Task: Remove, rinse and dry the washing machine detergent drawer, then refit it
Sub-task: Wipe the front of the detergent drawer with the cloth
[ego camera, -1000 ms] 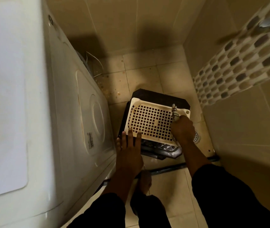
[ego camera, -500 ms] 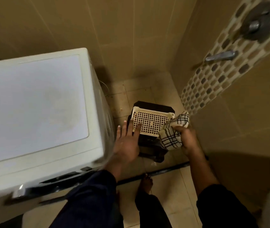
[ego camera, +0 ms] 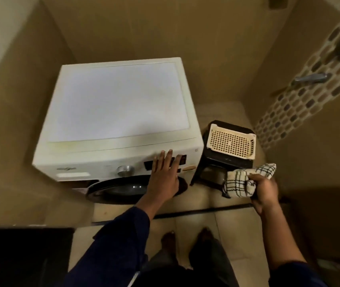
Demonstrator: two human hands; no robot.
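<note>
Nearest us, low in the frame, our bare feet point(ego camera: 170, 243) stand on the beige tiled floor point(ego camera: 237, 230), which a rinse could make slippery. Above them, at centre, our left hand point(ego camera: 165, 175) reaches out with its fingers point(ego camera: 169, 156) straight and spread over the dark display strip point(ego camera: 147, 165) on the front of the white front-loading washing machine point(ego camera: 119, 104). Whether they press it or only hover, we cannot tell. Right of centre, our right hand point(ego camera: 263, 191) is curled tight round a bunched cream-and-black checked cloth point(ego camera: 241, 181), so the means of drying is ready. The task's thing, we judge, is the pale rectangular drawer front point(ego camera: 75, 175) at the left end of the machine's fascia, left of the silver round dial point(ego camera: 125, 170) and above the dark glass door point(ego camera: 121, 189). It looks seated flush, though blur leaves that uncertain. Our left hand is well apart from it, on the far side of the dial. If the drawer is yet to come out, we should move that hand leftward without leaning on the controls, hook the drawer's lip and draw it straight out, keeping the cloth clear. Farther right, a cream perforated plastic basket point(ego camera: 231, 141) sits on a dark plastic stool point(ego camera: 222, 162). Beyond, at upper right, a chrome wall tap point(ego camera: 309, 78) could serve for the rinse.
</note>
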